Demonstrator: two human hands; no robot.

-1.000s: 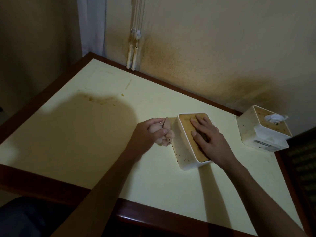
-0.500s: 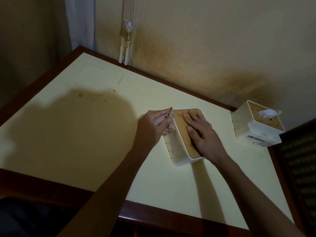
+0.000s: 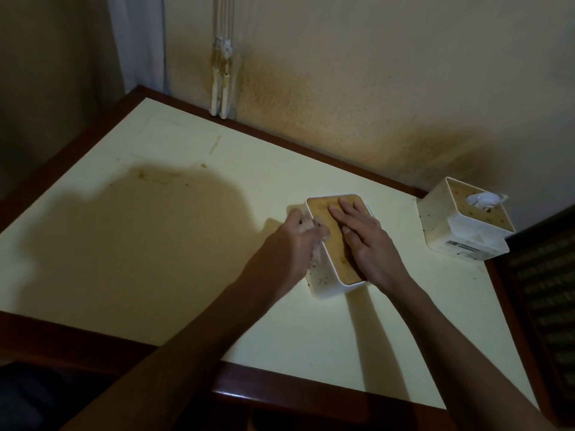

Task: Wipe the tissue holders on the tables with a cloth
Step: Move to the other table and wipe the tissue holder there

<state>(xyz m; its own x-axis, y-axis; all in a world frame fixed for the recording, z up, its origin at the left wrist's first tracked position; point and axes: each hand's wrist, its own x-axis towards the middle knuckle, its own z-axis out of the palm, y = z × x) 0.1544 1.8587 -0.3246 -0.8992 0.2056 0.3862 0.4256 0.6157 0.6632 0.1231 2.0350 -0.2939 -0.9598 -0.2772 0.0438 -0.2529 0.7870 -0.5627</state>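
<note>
Head view, one entry.

Table (image 3: 174,244): pale yellow top with dark wood edging, set against a stained wall; brownish marks on its far left part.

Near tissue holder (image 3: 325,275): white box with a tan top, dark specks on its left wall, standing mid-table just in front of the person.

Right hand (image 3: 367,241): laid flat on the tan top, fingers straight, pressing the holder steady; grasping nothing.

Left hand (image 3: 289,244): fingers curled round a bunched pale cloth (image 3: 315,255), which it holds against the upper left wall of the near holder.

Far tissue holder (image 3: 460,225): same make, at the table's right far corner, well apart from both hands, a white tissue (image 3: 485,200) poking from its top.

Progress, as judged: wiping of the near holder is under way on its left side. Specks there suggest that wall is not finished; whether the other walls and top are clean cannot be told. The far holder appears untouched and is left to do, along with any holders on other tables, none in view.
</note>
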